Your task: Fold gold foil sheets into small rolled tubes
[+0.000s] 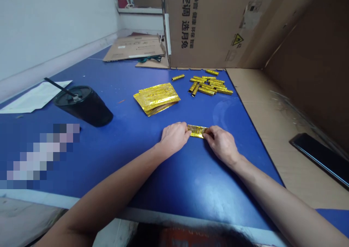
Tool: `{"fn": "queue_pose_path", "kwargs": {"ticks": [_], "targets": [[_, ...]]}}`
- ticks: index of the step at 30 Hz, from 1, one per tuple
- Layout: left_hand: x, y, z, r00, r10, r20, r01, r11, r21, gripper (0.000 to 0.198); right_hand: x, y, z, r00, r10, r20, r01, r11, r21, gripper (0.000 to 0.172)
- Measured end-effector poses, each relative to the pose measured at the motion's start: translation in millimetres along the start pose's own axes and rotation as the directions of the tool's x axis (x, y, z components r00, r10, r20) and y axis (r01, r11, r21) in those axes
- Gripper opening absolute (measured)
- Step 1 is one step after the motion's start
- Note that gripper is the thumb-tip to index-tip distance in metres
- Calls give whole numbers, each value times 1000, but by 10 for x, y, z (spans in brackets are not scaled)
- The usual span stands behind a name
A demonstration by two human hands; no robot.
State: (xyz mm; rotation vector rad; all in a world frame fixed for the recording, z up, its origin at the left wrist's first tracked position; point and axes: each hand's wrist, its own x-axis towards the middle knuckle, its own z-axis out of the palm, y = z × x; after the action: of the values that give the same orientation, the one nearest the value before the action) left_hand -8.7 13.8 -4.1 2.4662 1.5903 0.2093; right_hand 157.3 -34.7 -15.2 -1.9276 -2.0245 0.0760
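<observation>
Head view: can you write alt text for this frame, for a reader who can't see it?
Two bare hands, left hand and right hand, pinch the ends of a folded gold foil sheet on a blue table. Beyond lie a stack of flat gold foil sheets, a pile of rolled gold foil tubes and a black lidded cup.

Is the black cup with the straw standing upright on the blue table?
No, the black cup lies tilted on its side on the blue table, with its lid and straw pointing left.
</observation>
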Motion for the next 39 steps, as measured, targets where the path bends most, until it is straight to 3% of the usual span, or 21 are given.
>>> {"fn": "queue_pose_path", "kwargs": {"ticks": [10, 15, 19, 23, 31, 36, 39], "targets": [[7, 32, -11, 1000, -26, 18, 25, 999, 29, 21, -5, -32, 4, 1000, -16, -3, 15, 996, -93, 10], [19, 27, 18, 1000, -15, 5, 15, 999, 32, 20, -75, -68, -35, 998, -68, -3, 67, 987, -148, 20], [25, 11, 27, 1000, 4, 1, -4, 999, 35, 20, -163, -137, -94, 981, -192, -29, 182, 963, -201, 27], [46, -16, 25, 1000, 19, 0, -19, 999, 42, 19, -202, -192, -108, 929, -370, -14, 359, 911, -202, 28], [109, -70, 46, 999, 39, -26, -37, 998, 58, 19, -245, -323, -129, 910, -402, 101, 413, 896, -163, 28], [-1, 13, -39, 990, 123, -73, -115, 989, 98, 16, -252, -365, -155, 910, -389, 143, 410, 896, -172, 27], [-124, 87, -109, 962, 273, -14, -268, 952, 149, 22, -247, -365, -157, 913, -379, 148, 402, 898, -180, 27]]}}
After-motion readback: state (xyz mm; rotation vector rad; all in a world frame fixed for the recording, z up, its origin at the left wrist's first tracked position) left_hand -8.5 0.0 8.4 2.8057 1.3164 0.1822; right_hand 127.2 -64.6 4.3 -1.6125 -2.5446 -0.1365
